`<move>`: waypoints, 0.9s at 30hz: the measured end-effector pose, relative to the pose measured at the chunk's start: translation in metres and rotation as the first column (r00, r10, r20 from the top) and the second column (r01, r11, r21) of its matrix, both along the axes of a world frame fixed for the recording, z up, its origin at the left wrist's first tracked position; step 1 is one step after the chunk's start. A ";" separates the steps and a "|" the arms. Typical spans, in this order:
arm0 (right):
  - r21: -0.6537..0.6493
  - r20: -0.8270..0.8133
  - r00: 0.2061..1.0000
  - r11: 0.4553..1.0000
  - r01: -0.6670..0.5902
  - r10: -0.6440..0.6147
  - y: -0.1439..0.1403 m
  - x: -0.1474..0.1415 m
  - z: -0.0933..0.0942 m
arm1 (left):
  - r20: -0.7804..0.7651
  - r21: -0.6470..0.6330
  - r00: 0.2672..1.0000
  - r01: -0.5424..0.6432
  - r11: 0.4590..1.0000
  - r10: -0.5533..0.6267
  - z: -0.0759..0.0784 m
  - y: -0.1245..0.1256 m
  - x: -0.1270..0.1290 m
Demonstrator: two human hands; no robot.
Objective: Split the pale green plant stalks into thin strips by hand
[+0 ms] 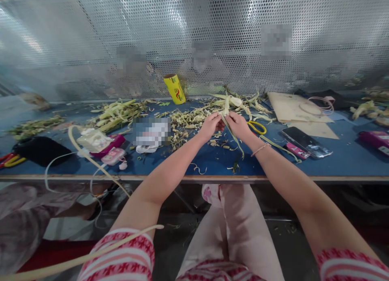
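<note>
Right there in the middle of the frame, the left hand (210,126) and right hand (239,125) meet just above the blue table (212,161), fingers of both pinched shut on the same long green leaf strip (234,140). The strip runs from between the hands down toward the lower centre, its tip near the table's front edge. Behind the hands, toward the upper centre, lies a heap of leaf scraps (188,121). Yellow-handled scissors (257,127) lie just right of the right hand, and further right a phone (306,141) rests flat. A yellow roll (174,89) stands at the back, upper centre, against the perforated metal screen (91,37).
</note>
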State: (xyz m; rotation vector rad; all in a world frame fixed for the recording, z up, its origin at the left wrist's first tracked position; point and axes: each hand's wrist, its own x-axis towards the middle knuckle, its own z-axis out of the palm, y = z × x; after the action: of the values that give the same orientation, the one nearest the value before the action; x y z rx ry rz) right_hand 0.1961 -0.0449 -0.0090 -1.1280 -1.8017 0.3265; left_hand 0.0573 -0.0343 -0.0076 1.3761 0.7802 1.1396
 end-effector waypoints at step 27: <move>-0.004 0.016 0.996 0.996 -0.084 0.084 -0.005 -0.002 0.002 | -0.223 0.198 0.975 0.074 0.977 -0.028 0.000 -0.003 -0.004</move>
State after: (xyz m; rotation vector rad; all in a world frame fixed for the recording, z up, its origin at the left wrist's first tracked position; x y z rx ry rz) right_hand 0.1938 -0.0498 -0.0067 -1.0623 -1.8666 0.3714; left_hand 0.0528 -0.0375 -0.0075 1.7073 0.7936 1.0620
